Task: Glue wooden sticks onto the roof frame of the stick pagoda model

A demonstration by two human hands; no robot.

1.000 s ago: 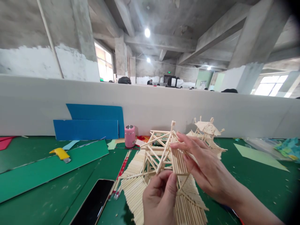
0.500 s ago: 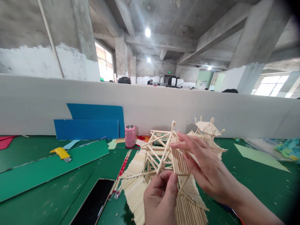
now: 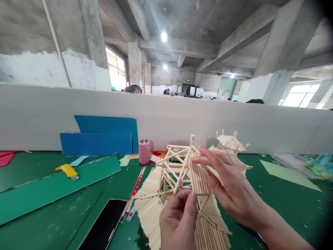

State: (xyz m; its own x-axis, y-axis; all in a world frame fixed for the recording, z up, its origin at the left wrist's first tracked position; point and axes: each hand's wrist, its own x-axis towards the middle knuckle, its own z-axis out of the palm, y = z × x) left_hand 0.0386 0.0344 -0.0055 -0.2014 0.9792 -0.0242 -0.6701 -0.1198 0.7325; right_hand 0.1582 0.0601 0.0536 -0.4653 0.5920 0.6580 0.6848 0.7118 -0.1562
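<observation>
Right hand [image 3: 231, 182] is shifting slightly rightward since the earlier frame; I'm keeping its fingers extended, parted, over the slatted roof of the stick model [image 3: 199, 177]. Left hand [image 3: 178, 220] is pinching the roof's lower edge, fingers closed. Model is standing on the green worktop [image 3: 281, 208], right of the phone [image 3: 106, 222].

the green table [image 3: 62, 215] carries a stick model [image 3: 199, 178], phone [image 3: 105, 224], flask [image 3: 144, 152].

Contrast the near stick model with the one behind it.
The near model has bare framing on its upper left, while the rear model looks covered on its upper roof. The left hand pinches the near model; the rear model stands back by the white partition. Both look built of pale sticks.
</observation>
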